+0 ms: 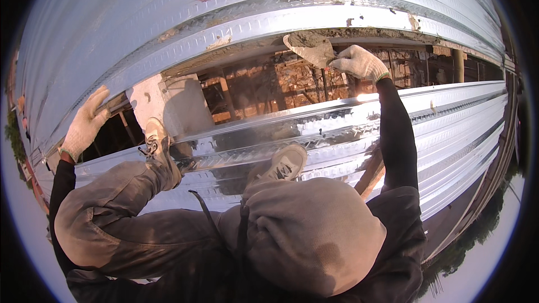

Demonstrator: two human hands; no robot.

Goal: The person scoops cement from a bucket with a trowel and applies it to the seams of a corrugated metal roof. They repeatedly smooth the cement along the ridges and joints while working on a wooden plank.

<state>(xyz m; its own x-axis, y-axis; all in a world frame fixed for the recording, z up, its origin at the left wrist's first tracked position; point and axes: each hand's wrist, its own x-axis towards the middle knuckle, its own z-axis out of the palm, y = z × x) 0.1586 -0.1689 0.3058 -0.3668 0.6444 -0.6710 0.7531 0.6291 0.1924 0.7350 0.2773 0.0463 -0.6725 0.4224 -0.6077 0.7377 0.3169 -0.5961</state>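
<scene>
My right hand [362, 63], in a pale knit work glove, is closed on the handle of a trowel [311, 49]. The trowel's broad blade is smeared with grey mortar and points left, along the mortar-crusted edge of the far ribbed metal decking [258, 25]. My left hand [85, 125], gloved alike, lies at the left on that decking's near edge, its fingers stretched out and holding nothing. Below both hands runs a long gap between the far decking and the near metal decking [449, 115].
Through the gap, debris and posts [303, 81] show well below. A pale concrete block or beam [171, 104] crosses the gap near my left shoe [157, 140]. My right shoe [287, 161] is on the near decking. A wooden piece [370, 175] lies by my right arm.
</scene>
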